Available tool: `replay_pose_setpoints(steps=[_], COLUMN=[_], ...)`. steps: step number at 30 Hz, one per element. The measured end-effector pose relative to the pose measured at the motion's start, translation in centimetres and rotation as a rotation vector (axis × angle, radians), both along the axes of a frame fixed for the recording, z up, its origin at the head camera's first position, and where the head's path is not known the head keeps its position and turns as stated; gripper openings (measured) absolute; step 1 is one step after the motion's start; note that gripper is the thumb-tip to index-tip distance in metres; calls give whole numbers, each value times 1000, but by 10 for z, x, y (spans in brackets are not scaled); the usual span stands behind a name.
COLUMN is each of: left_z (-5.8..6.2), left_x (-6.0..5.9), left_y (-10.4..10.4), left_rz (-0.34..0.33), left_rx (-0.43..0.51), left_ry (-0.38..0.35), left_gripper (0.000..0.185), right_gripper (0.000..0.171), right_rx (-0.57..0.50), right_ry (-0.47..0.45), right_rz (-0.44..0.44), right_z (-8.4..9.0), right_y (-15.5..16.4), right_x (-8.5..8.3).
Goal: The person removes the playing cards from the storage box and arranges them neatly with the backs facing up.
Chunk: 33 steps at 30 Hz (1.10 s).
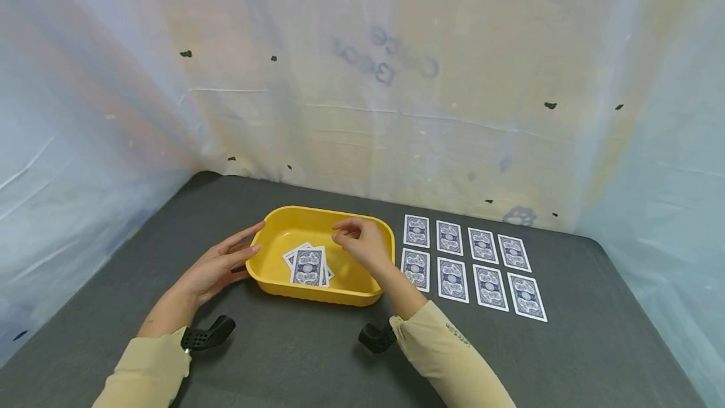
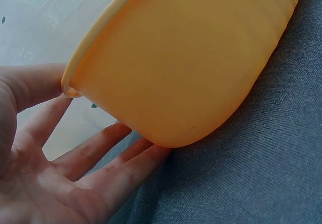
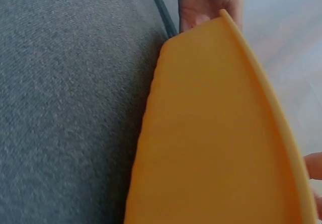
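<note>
A yellow plastic tray [image 1: 340, 296] stands on the dark table, with a few blue-patterned playing cards [image 1: 308, 267] lying overlapped and face down inside it. My left hand [image 1: 212, 269] touches the tray's left end with spread fingers; in the left wrist view these fingers [image 2: 121, 171] reach under the tray's yellow wall [image 2: 176, 68]. Over the right part of the tray hovers my right hand [image 1: 365, 245], its fingers loosely bent, and no card shows in it. The right wrist view catches just its fingertips [image 3: 314, 166] past the rim, with the left hand [image 3: 209, 5] at the far end.
Right of the tray, several face-down playing cards lie in two rows, a back row [image 1: 449, 238] and a front row [image 1: 491, 287]. The nearest cards sit close to the tray's right end. A pale curtain [image 1: 368, 93] hangs behind the dark table [image 1: 294, 351].
</note>
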<state>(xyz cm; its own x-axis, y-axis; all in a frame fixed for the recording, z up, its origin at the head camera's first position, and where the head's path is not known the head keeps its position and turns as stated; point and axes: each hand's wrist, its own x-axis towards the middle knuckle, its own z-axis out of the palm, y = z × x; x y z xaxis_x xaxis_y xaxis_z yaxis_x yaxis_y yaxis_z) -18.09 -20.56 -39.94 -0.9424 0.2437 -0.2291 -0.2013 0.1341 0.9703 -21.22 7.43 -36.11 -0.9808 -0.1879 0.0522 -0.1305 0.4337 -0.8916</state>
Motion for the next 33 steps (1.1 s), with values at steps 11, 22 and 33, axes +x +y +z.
replay_pose_setpoints(steps=[11,22,33], left_z=[0,1,2], left_x=[0,1,1], left_y=[1,1,1], left_rz=[-3,-5,1], left_rx=[8,14,4], left_ry=[-7,-9,-5], left_gripper=[66,65,65], right_gripper=[43,70,68], right_rx=[176,386,593], right_ry=[-128,-156,-62], right_rz=[158,216,220], right_z=[-10,-16,-17], right_y=[-17,-29,-36], right_x=[0,1,7])
